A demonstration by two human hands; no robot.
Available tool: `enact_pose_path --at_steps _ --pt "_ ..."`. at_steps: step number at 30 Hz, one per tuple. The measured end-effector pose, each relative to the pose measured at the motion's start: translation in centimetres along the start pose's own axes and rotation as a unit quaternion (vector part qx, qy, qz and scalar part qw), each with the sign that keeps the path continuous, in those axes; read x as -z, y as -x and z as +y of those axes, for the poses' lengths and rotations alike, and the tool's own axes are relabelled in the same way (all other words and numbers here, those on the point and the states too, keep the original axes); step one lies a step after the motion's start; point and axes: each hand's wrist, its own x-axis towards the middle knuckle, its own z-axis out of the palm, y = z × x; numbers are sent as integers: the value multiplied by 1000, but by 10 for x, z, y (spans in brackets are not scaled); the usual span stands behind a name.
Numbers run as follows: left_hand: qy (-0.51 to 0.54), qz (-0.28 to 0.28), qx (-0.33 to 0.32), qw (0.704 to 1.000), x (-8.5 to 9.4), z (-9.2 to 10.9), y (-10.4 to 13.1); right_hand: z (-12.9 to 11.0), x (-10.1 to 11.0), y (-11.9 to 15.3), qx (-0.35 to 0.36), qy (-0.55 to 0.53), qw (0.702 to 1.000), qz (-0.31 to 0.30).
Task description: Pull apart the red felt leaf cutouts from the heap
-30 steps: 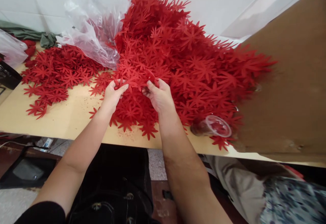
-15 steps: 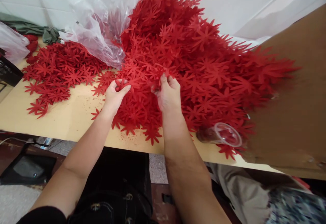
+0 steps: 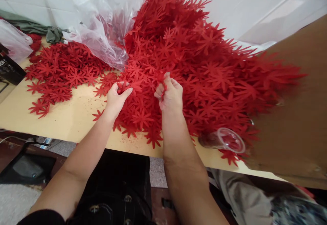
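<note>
left hand (image 3: 116, 97) pinches a red flower cutout (image 3: 127, 87); right hand (image 3: 170, 93) fingers curled, seemingly gripping cutouts from the pile (image 3: 204, 68)

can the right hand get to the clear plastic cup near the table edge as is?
Probably yes. The cup lies on its side at the table's front edge, to the right of the right hand, with only loose red cutouts between. That hand is pinching cutouts, though.

white tiled wall (image 3: 230, 0), pale wooden table (image 3: 63, 116), grey floor (image 3: 12, 204)
</note>
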Motion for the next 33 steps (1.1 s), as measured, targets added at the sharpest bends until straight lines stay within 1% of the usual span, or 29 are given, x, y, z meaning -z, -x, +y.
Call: enact_pose_path --at_steps 4,7,9,10,12,15,21,25,28,30,33 --pt "2 3 14 1000 -2 4 2 -3 -3 1 -32 -58 998 -5" --pt "0 5 20 1000 -3 6 4 -6 -6 3 -58 -114 991 -39" --pt "-2 5 23 1000 -3 7 4 -8 -8 4 -64 -126 988 -57" --pt "-3 4 24 1000 -2 7 5 -8 -8 4 -68 -124 989 -54" --pt "-3 2 26 1000 -2 7 5 -8 -8 3 -75 -107 991 -27" --pt "-2 -2 22 1000 -2 7 6 -8 -7 0 -61 -74 995 4" --pt "19 -2 10 1000 -3 5 5 -11 -4 -1 -22 -81 996 -31" --pt "36 -4 8 999 -3 4 4 -11 -4 -2 -24 -65 997 -22" --pt "38 -2 10 999 -3 6 5 -9 -2 -4 -3 -84 996 -19" --pt "35 2 15 999 -4 7 5 -7 -1 -6 5 -96 995 -23" --pt "32 6 18 999 -4 8 6 -7 0 -7 -4 -114 993 -37"
